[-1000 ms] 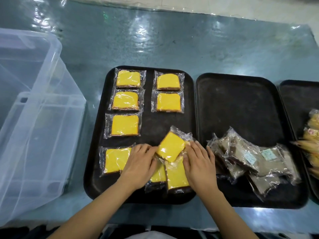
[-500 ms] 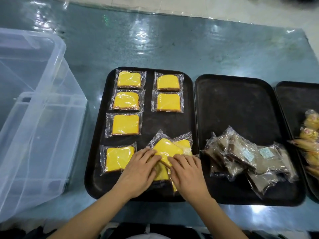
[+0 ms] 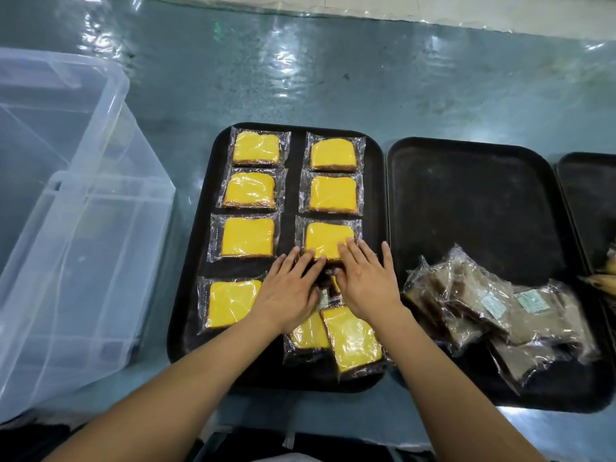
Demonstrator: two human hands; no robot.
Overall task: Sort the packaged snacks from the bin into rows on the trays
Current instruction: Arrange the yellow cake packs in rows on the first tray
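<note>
Yellow snack packs in clear wrap lie in two columns on the left black tray [image 3: 196,261]. The third pack of the right column [image 3: 328,238] lies flat on the tray. The flat fingertips of my left hand [image 3: 288,291] and my right hand [image 3: 366,281] rest on its near edge without gripping it. Loose yellow packs [image 3: 350,338] are heaped at the tray's near edge, partly under my wrists. Brown snack packs [image 3: 500,311] are piled on the near part of the middle tray [image 3: 466,201].
A large clear plastic bin [image 3: 66,228] stands at the left, close to the left tray. A third black tray [image 3: 590,201] is cut off at the right edge and holds some yellowish packs [image 3: 608,278]. Everything sits on a glossy blue-green table.
Both hands lifted one yellow pack off the loose heap and moved it away from me, setting it down as the third pack of the right column. The hands are now flat on it.
</note>
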